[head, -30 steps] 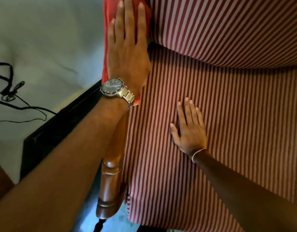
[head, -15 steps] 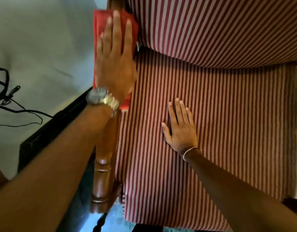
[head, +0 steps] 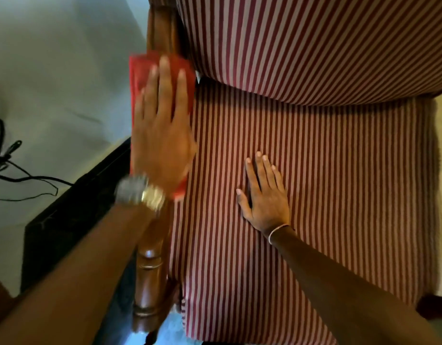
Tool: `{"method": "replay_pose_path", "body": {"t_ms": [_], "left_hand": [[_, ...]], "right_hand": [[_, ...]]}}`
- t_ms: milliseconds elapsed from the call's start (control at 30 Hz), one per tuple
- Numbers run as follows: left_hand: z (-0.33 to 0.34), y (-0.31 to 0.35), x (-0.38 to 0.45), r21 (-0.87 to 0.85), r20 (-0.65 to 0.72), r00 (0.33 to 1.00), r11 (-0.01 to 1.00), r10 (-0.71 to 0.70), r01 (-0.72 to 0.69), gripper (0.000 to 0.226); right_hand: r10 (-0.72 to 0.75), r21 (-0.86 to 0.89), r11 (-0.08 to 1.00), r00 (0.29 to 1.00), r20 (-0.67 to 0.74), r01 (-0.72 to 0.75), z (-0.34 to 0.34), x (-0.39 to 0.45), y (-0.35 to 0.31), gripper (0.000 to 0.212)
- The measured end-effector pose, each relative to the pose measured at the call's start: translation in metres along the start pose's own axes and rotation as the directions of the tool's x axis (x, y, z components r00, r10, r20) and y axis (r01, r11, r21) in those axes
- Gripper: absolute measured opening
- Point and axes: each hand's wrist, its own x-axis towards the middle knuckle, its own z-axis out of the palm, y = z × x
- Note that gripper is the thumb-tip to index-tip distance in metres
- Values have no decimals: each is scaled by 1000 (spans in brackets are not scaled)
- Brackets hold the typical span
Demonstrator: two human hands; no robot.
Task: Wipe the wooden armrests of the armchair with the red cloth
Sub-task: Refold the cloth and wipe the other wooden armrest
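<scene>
Where stripes end, pale floor (head: 53, 70), black cables (head: 20, 180).

Single head-worn wide-angle view, no second camera to overlap. Looks steeply down from above the armchair's striped seat (head: 314, 195), close in. Both forearms enter from the bottom edge. Wooden armrest (head: 150, 270) runs vertically left of centre; backrest cushion (head: 314, 41) fills the top, floor (head: 53, 70) the left.
</scene>
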Motion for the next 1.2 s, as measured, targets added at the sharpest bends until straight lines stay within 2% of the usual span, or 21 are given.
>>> {"method": "replay_pose_path", "body": {"t_ms": [67, 133, 200, 267, 333, 400, 500, 600, 667, 733, 867, 933, 1000, 1033, 1133, 1200], "left_hand": [[0, 1, 48, -13, -44, 998, 999, -40, 40, 67], [6, 1, 29, -38, -60, 995, 996, -84, 82, 66], [7, 4, -48, -32, -56, 994, 995, -99, 97, 65], [1, 6, -139, 9, -3, 998, 998, -56, 56, 68], [-4, 2, -184, 51, 54, 999, 999, 4, -7, 73], [-3, -3, -157, 73, 80, 997, 997, 7, -13, 68], [2, 4, -54, 54, -26, 999, 998, 20, -19, 64], [6, 0, 37, 3, -73, 997, 999, -33, 33, 66], [5, 0, 30, -32, -98, 992, 996, -86, 83, 65], [6, 5, -31, -62, -114, 987, 992, -114, 107, 63], [1, 6, -167, 18, 6, 1000, 1000, -22, 22, 68], [2, 0, -155, 65, 35, 999, 998, -14, 12, 69], [3, 5, -103, 80, -16, 1000, 997, -21, 22, 66], [4, 8, -67, 52, -57, 998, 998, -24, 27, 66], [2, 7, 23, -18, -62, 995, 997, -77, 76, 66], [2, 5, 15, -36, -46, 993, 994, -107, 105, 66]], "right_hand": [[-5, -4, 1000, 1000, -2, 5, -1, 0, 1, 72], [-9, 5, 1000, 1000, 0, 9, -3, 2, 1, 72], [-10, 5, 1000, 1000, -2, 10, -1, 2, 2, 71], [-6, -5, 1000, 1000, -4, 6, 3, 1, 1, 71], [0, -8, 1000, 1000, -19, 0, 6, 1, 0, 72], [-15, -8, 1000, 1000, -23, 15, 6, -1, -1, 72], [-6, -13, 1000, 1000, -14, 6, 3, 1, 1, 72], [-15, -14, 1000, 1000, -23, 14, 3, 1, 2, 72], [-16, -8, 1000, 1000, -24, 16, 4, 1, 3, 72], [-13, -5, 1000, 1000, -28, 13, 5, 1, 2, 71], [-6, -1, 1000, 998, -58, 6, 6, 1, 2, 71], [-8, 0, 1000, 998, -57, 8, 7, 0, 1, 71], [-6, -1, 1000, 998, -60, 6, 6, 1, 0, 71], [-6, -6, 1000, 998, -59, 5, 6, 1, 1, 70], [-10, -1, 1000, 998, -57, 9, 3, 1, 3, 71], [-9, 8, 1000, 999, -51, 9, 4, 2, 3, 71]]}}
